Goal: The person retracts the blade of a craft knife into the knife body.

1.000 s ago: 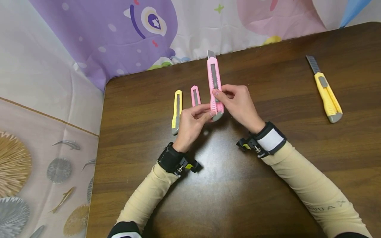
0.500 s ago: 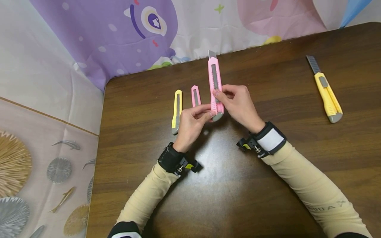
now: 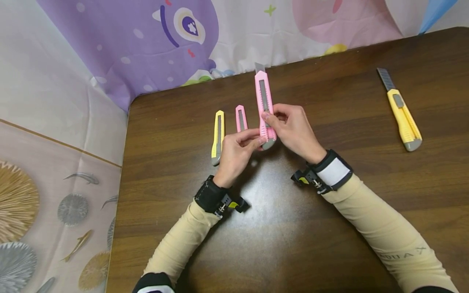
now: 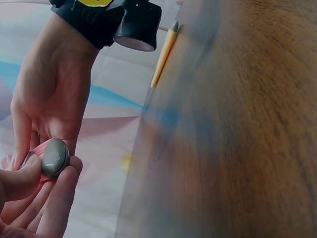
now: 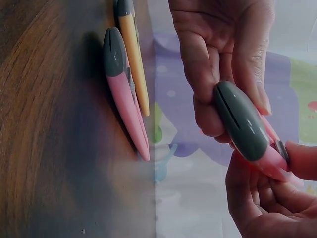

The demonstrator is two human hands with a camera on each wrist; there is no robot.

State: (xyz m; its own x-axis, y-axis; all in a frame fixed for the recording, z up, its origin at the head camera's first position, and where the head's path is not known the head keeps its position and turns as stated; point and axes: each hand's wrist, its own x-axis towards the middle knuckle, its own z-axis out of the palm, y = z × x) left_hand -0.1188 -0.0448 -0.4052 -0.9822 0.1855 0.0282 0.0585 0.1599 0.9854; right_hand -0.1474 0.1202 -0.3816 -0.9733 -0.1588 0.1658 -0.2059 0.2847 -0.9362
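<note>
A pink utility knife (image 3: pixel 264 91) is held up in front of me, its blade sticking out a short way at the far end. With thumb and fingers my left hand (image 3: pixel 237 154) pinches its lower end, near the grey end cap (image 5: pixel 242 121). My right hand (image 3: pixel 297 129) grips the middle of the body from the right, its thumb on the slider, which the right wrist view partly shows. Behind my left hand a second pink utility knife (image 3: pixel 240 118) lies on the table, partly hidden in the head view. Beside it lies a yellow utility knife (image 3: pixel 218 136), no blade showing.
Far to the right, another yellow utility knife (image 3: pixel 404 118) lies on the brown wooden table (image 3: pixel 348 244) with a long length of blade out. A printed curtain (image 3: pixel 249 32) hangs along the table's back edge, and patterned cloth (image 3: pixel 58 203) covers the left side.
The held pink knife has shifted very slightly downward between my hands, and my right thumb sits a touch lower. The knives on the table have not moved.
</note>
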